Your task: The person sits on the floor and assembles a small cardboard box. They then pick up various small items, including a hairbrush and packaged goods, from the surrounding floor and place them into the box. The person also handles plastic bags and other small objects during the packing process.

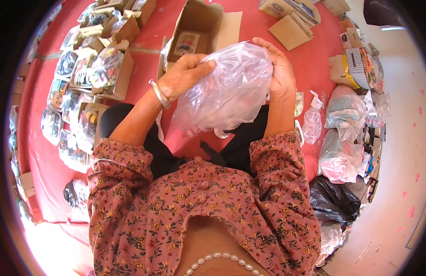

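A clear plastic bag (227,89) is spread between my two hands above my lap. My left hand (183,76), with a silver bangle at the wrist, pinches the bag's upper left edge between thumb and fingers. At the bag's right side, my right hand (281,69) has its palm and curled fingers against the plastic, partly hidden behind it. The bag is wrinkled and looks flat; whether anything lies inside cannot be made out. Just beyond the hands stands an open cardboard box (220,34) with a colourful printed card (187,43) inside.
Cardboard boxes (118,76) of bagged goods crowd the left side of the red mat (151,27). On the right lie filled clear bags (344,112), a black plastic bag (335,200) and a crumpled clear bag (312,124). More cardboard boxes (291,30) stand at the far right.
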`<state>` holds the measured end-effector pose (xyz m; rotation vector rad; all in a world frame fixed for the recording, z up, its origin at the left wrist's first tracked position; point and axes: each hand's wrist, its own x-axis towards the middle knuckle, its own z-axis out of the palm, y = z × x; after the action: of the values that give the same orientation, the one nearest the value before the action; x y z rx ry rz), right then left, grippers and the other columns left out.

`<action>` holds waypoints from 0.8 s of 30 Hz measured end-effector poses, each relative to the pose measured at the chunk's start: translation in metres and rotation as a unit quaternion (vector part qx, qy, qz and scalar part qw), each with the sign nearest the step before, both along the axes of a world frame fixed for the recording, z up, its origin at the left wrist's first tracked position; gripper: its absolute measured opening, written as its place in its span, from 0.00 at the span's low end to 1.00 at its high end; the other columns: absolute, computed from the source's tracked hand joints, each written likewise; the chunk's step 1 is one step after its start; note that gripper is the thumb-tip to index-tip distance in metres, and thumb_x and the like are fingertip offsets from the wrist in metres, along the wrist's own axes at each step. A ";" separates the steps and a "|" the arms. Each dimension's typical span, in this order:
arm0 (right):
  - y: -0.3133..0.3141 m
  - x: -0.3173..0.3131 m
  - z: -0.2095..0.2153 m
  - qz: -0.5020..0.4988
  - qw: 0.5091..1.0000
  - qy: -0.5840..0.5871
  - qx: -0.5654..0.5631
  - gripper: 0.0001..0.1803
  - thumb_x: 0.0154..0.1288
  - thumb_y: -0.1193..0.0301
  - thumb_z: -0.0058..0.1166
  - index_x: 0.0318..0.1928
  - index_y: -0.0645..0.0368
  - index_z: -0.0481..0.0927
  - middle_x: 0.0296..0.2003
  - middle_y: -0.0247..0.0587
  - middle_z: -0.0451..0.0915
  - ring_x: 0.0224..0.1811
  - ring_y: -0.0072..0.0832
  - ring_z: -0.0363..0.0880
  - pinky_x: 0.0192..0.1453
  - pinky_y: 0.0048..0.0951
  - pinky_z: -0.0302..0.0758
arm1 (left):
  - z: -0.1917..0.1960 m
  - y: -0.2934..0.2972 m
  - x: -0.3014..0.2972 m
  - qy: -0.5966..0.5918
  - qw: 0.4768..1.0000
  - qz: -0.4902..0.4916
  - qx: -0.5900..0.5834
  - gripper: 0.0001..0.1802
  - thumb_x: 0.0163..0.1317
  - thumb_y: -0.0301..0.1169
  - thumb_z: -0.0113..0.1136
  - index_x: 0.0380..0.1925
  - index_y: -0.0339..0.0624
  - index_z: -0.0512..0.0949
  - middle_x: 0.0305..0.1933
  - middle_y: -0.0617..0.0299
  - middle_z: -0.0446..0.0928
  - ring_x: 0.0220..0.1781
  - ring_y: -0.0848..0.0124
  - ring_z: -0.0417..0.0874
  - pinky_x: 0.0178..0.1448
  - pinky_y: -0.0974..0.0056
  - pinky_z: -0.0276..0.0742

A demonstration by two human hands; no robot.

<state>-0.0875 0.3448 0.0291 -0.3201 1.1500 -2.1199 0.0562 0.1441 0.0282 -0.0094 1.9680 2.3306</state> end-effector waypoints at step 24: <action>0.055 0.031 0.009 -0.091 0.994 -0.065 0.006 0.11 0.61 0.69 0.45 0.36 0.65 0.74 0.33 0.44 0.78 0.33 0.31 0.78 0.39 0.36 0.77 | -0.036 0.047 -0.005 0.073 0.989 0.045 -0.118 0.31 0.56 0.40 0.57 0.56 0.41 0.59 0.44 0.58 0.69 0.42 0.71 0.72 0.46 0.66 0.70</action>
<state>-0.0563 0.4002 0.0385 -0.0723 1.1526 -2.2548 0.0514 0.1910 -0.0074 0.0579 2.3512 2.1907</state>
